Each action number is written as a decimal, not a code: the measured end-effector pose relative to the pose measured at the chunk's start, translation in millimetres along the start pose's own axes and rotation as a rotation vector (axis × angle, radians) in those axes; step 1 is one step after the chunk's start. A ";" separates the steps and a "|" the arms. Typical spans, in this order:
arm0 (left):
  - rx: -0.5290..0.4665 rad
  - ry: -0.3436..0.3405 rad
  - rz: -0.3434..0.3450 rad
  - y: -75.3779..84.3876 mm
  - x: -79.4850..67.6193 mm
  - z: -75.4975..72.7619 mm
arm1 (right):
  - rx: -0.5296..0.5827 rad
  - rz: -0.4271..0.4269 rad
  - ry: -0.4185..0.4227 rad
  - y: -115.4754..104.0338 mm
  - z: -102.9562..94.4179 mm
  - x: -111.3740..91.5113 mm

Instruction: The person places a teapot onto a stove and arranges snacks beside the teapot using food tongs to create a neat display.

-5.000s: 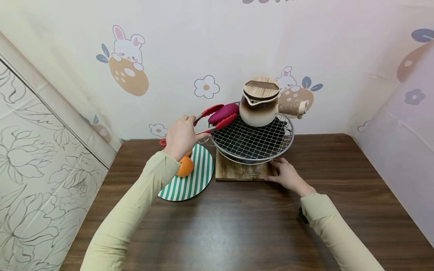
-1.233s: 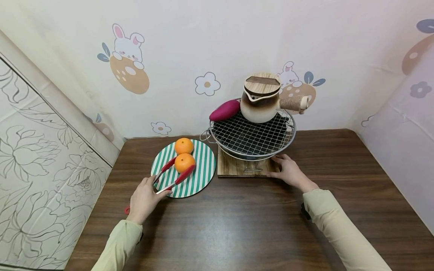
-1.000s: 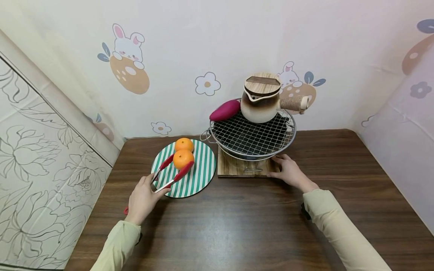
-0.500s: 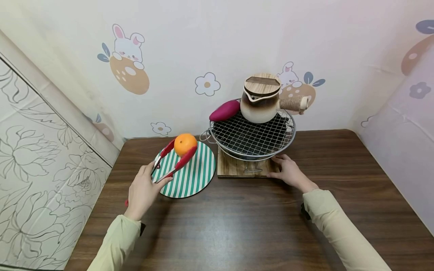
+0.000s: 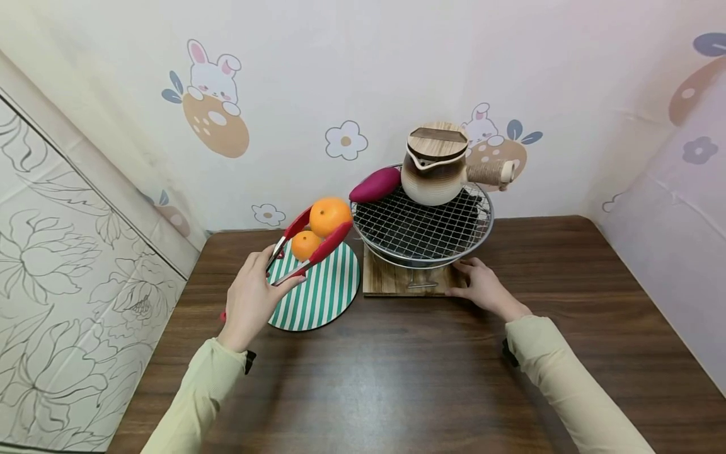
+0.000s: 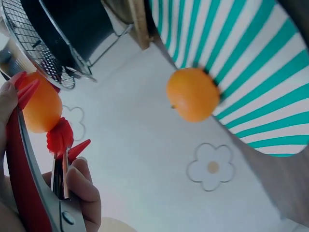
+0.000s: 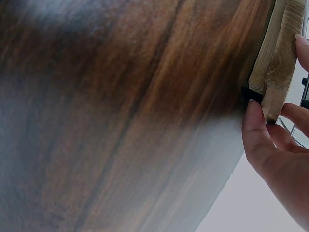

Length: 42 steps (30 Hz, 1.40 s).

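Observation:
My left hand [image 5: 247, 299] grips a pair of red-tipped metal tongs [image 5: 326, 249]. Between the tongs' tips an orange [image 5: 331, 216] is held up in the air, left of the grill. A second orange [image 5: 305, 245] sits on the green-and-white striped round mat [image 5: 326, 296], seen through the gap of the tongs; the left wrist view shows this orange [image 6: 193, 94] apart from them. My right hand [image 5: 484, 291] holds the right front corner of the wooden board [image 5: 388, 280] under the grill. In the right wrist view its fingers lie around the board's edge [image 7: 280, 63].
A round grill [image 5: 420, 233] with a wire mesh top stands on the board. On the mesh rest a purple eggplant-shaped piece [image 5: 375, 185] and a lidded pot [image 5: 433, 180] whose rope-wrapped handle points right. A patterned wall [image 5: 283, 94] rises behind the table [image 5: 363, 391].
Five seconds ago the tongs held the purple piece at the mesh; it now lies there released. The tongs then took an orange from the mat, lifting it rightward. My right hand stays put.

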<state>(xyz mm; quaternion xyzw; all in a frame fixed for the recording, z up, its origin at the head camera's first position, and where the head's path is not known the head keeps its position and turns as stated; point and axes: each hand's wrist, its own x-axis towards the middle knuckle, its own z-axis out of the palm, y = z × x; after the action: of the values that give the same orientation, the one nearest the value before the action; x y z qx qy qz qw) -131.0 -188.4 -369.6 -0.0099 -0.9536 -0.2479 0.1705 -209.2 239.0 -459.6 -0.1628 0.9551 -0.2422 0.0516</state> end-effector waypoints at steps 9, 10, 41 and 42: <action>0.013 -0.026 0.052 23.3 14.1 -2.0 | 0.004 0.002 -0.004 -2.9 -2.3 -1.5; 0.015 -0.028 0.058 25.5 15.5 -1.9 | 0.006 0.003 -0.005 -3.2 -2.5 -1.6; 0.107 -0.138 0.137 64.6 37.8 4.4 | 0.010 0.018 -0.021 -2.6 -2.0 -0.9; 0.107 -0.138 0.138 65.0 38.2 4.5 | 0.009 0.018 -0.021 -2.5 -2.0 -0.9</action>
<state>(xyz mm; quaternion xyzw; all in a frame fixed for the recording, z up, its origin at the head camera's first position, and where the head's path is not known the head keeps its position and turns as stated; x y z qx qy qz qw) -161.7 -131.7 -330.1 -0.0836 -0.9720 -0.1831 0.1215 -208.0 238.2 -456.7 -0.1566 0.9548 -0.2443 0.0643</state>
